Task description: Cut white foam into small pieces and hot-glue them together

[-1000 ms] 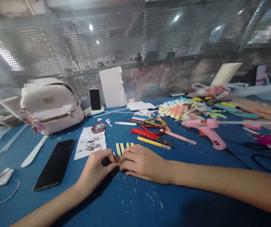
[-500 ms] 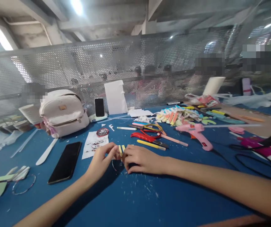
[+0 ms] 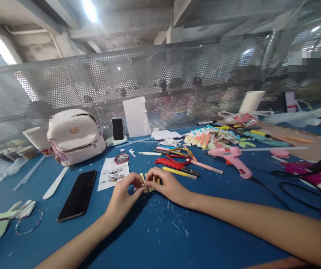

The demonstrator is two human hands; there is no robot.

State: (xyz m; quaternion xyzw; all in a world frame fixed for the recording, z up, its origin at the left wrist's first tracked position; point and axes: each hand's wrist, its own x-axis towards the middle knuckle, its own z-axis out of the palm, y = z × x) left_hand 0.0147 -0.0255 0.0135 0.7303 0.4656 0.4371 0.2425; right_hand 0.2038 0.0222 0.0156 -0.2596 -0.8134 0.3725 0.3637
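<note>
My left hand (image 3: 124, 194) and my right hand (image 3: 170, 186) meet at the middle of the blue table, thumbs and fingertips pinched together. Between them is a small piece with yellow strips (image 3: 142, 177), mostly covered by the fingers. Its exact shape cannot be made out. To the left of my left hand lies a white paper (image 3: 107, 170) scattered with tiny dark and coloured bits, with a round red-rimmed dish (image 3: 121, 158) at its top. Beyond my right hand are a yellow marker (image 3: 178, 172), red-handled scissors (image 3: 171, 163) and a craft knife (image 3: 191, 171).
A black phone (image 3: 77, 195) and a white spatula-like stick (image 3: 56, 183) lie left, before a white backpack (image 3: 74, 138). A pink glue gun (image 3: 234, 160) with its cord lies right, near a heap of coloured strips (image 3: 207, 137). White crumbs dot the blue table (image 3: 163, 243).
My right hand has rolled from lying palm-down over the yellow piece to a raised, arched pinch at its near side. My left hand has shifted slightly right and lower.
</note>
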